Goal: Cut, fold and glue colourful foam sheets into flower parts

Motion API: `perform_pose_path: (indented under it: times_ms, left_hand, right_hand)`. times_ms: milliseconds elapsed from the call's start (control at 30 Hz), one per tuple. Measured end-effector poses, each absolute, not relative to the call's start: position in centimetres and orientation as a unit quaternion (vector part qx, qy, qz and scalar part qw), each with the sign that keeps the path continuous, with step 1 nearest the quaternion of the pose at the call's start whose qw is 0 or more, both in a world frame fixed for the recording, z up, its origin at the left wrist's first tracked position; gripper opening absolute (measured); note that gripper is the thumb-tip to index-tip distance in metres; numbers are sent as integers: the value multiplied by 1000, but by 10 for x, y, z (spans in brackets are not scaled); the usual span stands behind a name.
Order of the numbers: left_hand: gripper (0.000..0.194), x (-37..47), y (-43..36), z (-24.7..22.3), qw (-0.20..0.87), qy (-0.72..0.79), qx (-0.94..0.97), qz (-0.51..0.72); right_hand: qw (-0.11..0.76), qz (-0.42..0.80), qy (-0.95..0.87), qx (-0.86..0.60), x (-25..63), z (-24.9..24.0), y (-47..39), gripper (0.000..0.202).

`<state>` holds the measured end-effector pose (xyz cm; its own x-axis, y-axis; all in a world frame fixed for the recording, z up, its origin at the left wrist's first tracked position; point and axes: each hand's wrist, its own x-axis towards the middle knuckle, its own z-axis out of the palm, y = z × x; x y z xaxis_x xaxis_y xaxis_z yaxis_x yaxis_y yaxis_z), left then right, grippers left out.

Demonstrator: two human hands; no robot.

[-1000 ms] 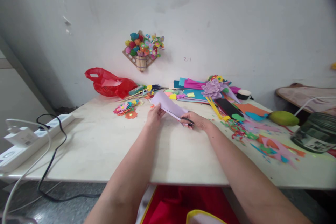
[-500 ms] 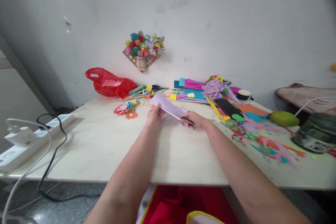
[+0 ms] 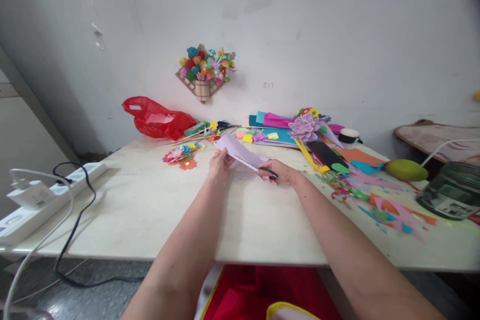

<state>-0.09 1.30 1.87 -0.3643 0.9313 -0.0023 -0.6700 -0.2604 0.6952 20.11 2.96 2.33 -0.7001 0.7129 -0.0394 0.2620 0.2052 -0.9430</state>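
Observation:
A light purple sheet is held a little above the white table, slanting down to the right. My left hand pinches its near left edge. In my right hand is a pair of scissors with dark handles, at the sheet's right end. The blades lie along the sheet and are hard to make out. Left of my left hand lies a pile of colourful flower cutouts. Behind the sheet are small coloured pieces. A large purple flower stands beyond my right hand.
A red plastic bag lies at the back left. On the right are a black phone, coloured scraps, a green mango-like fruit and a glass jar. A power strip with cables runs along the left edge.

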Motion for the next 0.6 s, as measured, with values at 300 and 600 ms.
perform_pose_path:
  times_ms: [300, 600]
  left_hand:
    - [6, -2, 14, 15, 532, 304, 235, 755]
    - [8, -3, 16, 12, 538, 300, 246, 748]
  right_hand:
    - [194, 534, -753, -331, 202, 24, 28, 26]
    - [193, 525, -764, -320, 201, 28, 23, 27]
